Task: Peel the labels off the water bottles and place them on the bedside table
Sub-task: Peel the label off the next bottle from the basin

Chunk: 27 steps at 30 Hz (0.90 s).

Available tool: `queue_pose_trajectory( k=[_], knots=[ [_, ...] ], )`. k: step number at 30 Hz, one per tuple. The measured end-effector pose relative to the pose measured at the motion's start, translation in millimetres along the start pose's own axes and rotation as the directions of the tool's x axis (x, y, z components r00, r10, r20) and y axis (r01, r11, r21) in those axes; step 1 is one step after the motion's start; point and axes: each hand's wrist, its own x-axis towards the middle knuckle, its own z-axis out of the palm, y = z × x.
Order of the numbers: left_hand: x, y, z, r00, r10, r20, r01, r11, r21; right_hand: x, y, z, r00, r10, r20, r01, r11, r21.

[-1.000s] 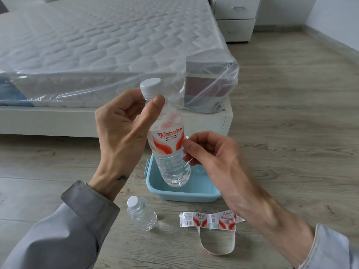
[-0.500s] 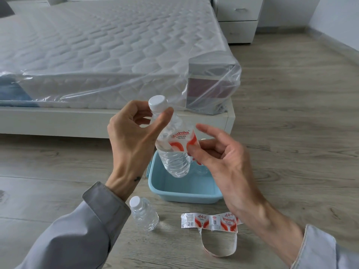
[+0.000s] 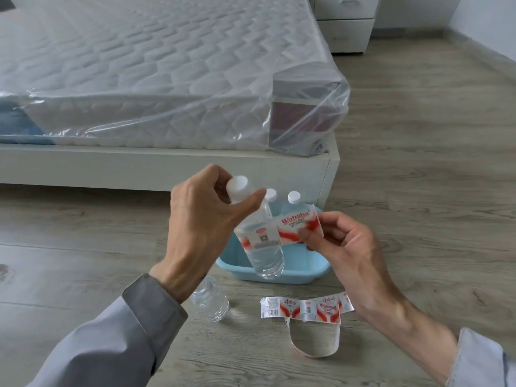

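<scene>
Nearest you on the wooden floor (image 3: 418, 219) lies a peeled label (image 3: 304, 308), flat and printed side up, with its thin strip looping toward you. It carries red swirls and red Chinese characters, but the smaller print is too fine to read. Just left of it stands a bare bottle (image 3: 210, 303), stripped of its wrap and partly hidden behind your left wrist. Neither has reached the bedside table yet.

Above them, your left hand (image 3: 206, 219) has fingers and thumb curled round the neck of the water bottle (image 3: 262, 247), just under the white cap. It holds the bottle tilted over the basin, probably to steady it against your pull. Your right hand (image 3: 343, 247) pinches the loose end of the label (image 3: 296, 227) between thumb and fingertips and draws it out to the right. The freed part reads "Wahaha" in red, and the lines beneath are unreadable. The rest clings to the bottle, showing a small code patch, so the peel looks roughly half done.

Behind the bottle, a light blue basin (image 3: 307, 270) sits on the floor by the corner of the bed frame (image 3: 139, 166). It holds two more capped bottles (image 3: 293, 202), likely waiting their turn. Further back is the mattress (image 3: 139, 65) in clear plastic wrap (image 3: 321, 113). The white bedside table (image 3: 346, 32) stands beyond the bed at the far wall, well apart from everything here.
</scene>
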Motion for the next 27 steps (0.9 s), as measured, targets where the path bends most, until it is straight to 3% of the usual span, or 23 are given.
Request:
queue_pose_trajectory(
  k=[3, 6, 10, 15, 20, 24, 27],
  knots=[
    [-22.7, -18.4, 12.3, 0.993, 0.056, 0.100, -0.070, 0.986, 0.152, -8.5, 15.9, -5.9, 0.993, 0.071, 0.099, -0.062, 0.994, -0.091],
    [-43.9, -42.4, 26.5, 0.983, 0.060, 0.173, -0.110, 0.948, 0.297, -19.5, 44.5, -9.2, 0.982, 0.174, 0.075, -0.152, 0.959, -0.241],
    [-68.7, -77.3, 43.1, 0.959, -0.082, 0.273, -0.043, 0.905, 0.423, -38.6, 83.0, -10.1, 0.961, 0.264, 0.088, -0.206, 0.888, -0.411],
    [-87.9, -101.1, 56.4, 0.924, -0.201, 0.326, -0.013, 0.834, 0.551, -61.9, 116.8, 1.5, 0.967, 0.217, 0.136, -0.106, 0.824, -0.556],
    [-91.8, -110.6, 60.5, 0.930, -0.160, 0.331, -0.073, 0.803, 0.592, -72.6, 133.6, 5.9, 0.961, 0.241, 0.138, -0.103, 0.773, -0.626],
    [-92.6, -114.2, 55.1, 0.892, -0.130, 0.433, -0.188, 0.765, 0.616, -71.8, 138.6, 1.6, 0.950, 0.282, 0.133, -0.134, 0.755, -0.642],
    [-94.6, -117.7, 43.1, 0.837, -0.082, 0.541, -0.226, 0.849, 0.478, -71.4, 138.9, -1.5, 0.954, 0.264, 0.143, -0.115, 0.762, -0.637]
  ],
)
